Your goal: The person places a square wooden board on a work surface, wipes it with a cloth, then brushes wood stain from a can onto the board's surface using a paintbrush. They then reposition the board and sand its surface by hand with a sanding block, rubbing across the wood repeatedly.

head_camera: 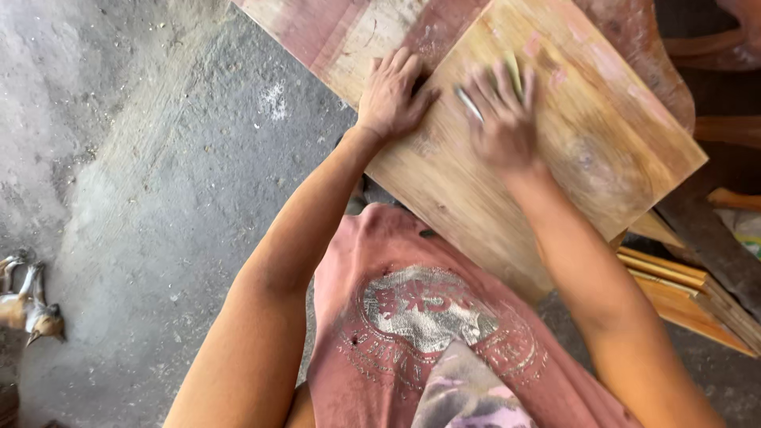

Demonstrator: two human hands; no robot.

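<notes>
Looking down from the head camera: nearest the lens, the person's faded red T-shirt (444, 317) with a worn pale print on the chest, and two bare forearms reaching away toward the work. Left hand (390, 95) lies flat, fingers spread and slightly apart, palm pressed on the near left edge of a wooden board (571, 135); it grips nothing, only bears down on the surface. Right hand (501, 119) is blurred; its fingers are curled together and closed over a small pale sanding pad (514, 73), of which only a yellowish strip shows above the fingers and a thin light edge at their left side. The pad and hand rest on the upper middle of the board, just beside the left hand but not touching it. The board is light brown with reddish patches toward its far and right edges, tilted diagonally across the view, and lies on top of a second, pinker plank (333, 40) that projects beyond it at upper left. Stacked wood strips (682, 293) lie to the right, partly under the board's lower corner. Dusty grey concrete floor (158, 198) fills the left side. A small tan and white animal (28, 305) lies at the far left edge, well apart from the work
</notes>
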